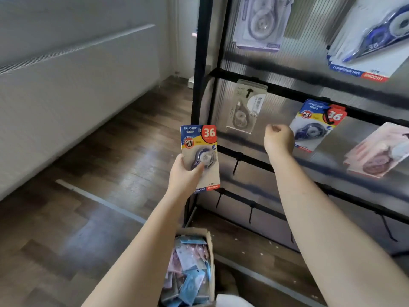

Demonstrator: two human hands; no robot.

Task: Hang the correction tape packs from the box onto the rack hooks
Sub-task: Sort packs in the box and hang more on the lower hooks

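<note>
Left hand (184, 173) grips a blue pack (201, 156) by its lower half, upright, card top free. Right hand (279, 138) is curled, holding nothing, raised just left of the hung blue stack (314, 125). Box (194, 262) sits below both hands, still full of packs. Risks, as I judge them: the hang hole misses the hook, since a low grip lets the card top flex; the rack (202, 63) view is blurred, so aim may be off; the pack could land on the grey pack (244, 107) hook instead.

— How are your arms set?
— Both reach forward. Your left hand (184, 173) is raised, thumb and fingers pinching a pack (200, 156).
— And the right?
— Your right hand (279, 138) is higher, fingers curled, holding nothing.
</note>
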